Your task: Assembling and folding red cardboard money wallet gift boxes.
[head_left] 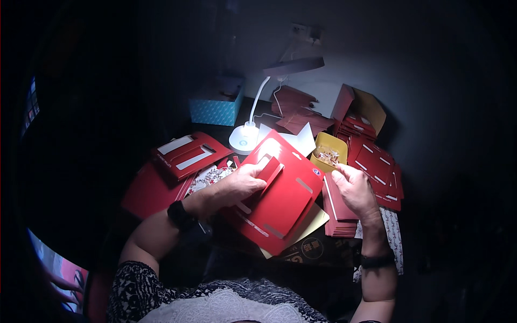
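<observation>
My left hand (245, 183) is closed on a large red card (293, 199), its thumb pressing a smaller folded red flap (271, 171) against it. The card is tilted, with pale slots cut near its edges and a small hang hole. My right hand (353, 188) is at the near right rim of a yellow tub (335, 141), thumb and forefinger pinched together. Small pale and reddish bits (326, 155) lie in the tub. Whatever sits between those fingertips is too small to make out.
A white desk lamp (246, 137) shines on the work. Red cards with white slots (193, 153) lie to the left; more slotted cards (375, 164) and a stack of red card pieces (339, 215) lie to the right. Behind stand a blue box (215, 110) and an open carton (369, 110).
</observation>
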### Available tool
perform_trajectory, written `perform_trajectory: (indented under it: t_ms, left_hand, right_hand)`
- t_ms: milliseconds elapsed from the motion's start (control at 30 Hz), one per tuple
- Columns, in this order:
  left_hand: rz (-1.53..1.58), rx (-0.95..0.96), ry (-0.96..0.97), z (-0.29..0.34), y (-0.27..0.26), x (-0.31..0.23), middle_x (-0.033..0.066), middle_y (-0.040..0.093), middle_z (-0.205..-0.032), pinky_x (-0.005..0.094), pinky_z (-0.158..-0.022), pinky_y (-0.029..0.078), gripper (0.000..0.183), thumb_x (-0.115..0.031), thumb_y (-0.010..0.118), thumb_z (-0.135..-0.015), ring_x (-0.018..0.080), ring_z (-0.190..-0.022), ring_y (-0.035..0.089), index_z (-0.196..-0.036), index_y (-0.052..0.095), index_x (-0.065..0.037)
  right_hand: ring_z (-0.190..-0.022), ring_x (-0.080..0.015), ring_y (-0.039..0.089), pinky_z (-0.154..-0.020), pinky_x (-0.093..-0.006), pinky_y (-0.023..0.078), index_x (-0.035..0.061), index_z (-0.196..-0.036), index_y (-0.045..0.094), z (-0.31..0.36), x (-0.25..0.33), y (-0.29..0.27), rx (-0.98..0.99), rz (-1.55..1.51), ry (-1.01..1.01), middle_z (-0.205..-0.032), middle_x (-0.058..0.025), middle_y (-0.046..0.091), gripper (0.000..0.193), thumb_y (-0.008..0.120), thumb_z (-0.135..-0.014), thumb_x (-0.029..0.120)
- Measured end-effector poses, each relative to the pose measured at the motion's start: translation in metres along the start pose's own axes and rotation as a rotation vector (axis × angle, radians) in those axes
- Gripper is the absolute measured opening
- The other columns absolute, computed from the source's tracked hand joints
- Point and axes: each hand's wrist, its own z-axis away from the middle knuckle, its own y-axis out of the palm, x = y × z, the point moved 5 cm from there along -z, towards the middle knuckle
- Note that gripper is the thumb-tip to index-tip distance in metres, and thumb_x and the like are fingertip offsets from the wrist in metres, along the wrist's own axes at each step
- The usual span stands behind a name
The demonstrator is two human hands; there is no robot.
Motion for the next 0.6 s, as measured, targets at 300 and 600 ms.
perform_trajectory:
  t_ms: [300, 600]
  left_hand:
    - [0.753, -0.125, 0.123, -0.001, 0.033, 0.047, 0.0139, 0.064, -0.106, 0.0393, -0.073, 0.060, 0.030, 0.000, 0.045, -0.092, 0.0209, -0.092, 0.067, -0.122, 0.051, 0.001]
    - [0.883, -0.046, 0.031, -0.006, 0.079, 0.086, 0.0122, 0.063, -0.105, 0.0330, -0.082, 0.054, 0.032, 0.005, 0.046, -0.088, 0.0190, -0.093, 0.065, -0.119, 0.052, 0.003]
  right_hand:
    - [-0.063, -0.0216, 0.064, -0.062, -0.0359, 0.052, -0.0021, -0.086, 0.065, 0.017, -0.035, 0.054, 0.332, -0.001, 0.416, -0.070, -0.0142, 0.064, 0.029, 0.058, -0.085, 0.026]
    - [-0.091, -0.0340, 0.066, -0.082, -0.0403, 0.051, -0.0037, -0.092, 0.064, 0.019, -0.057, 0.079, 0.276, 0.147, 0.314, -0.089, -0.0238, 0.067, 0.032, 0.062, -0.081, 0.027]
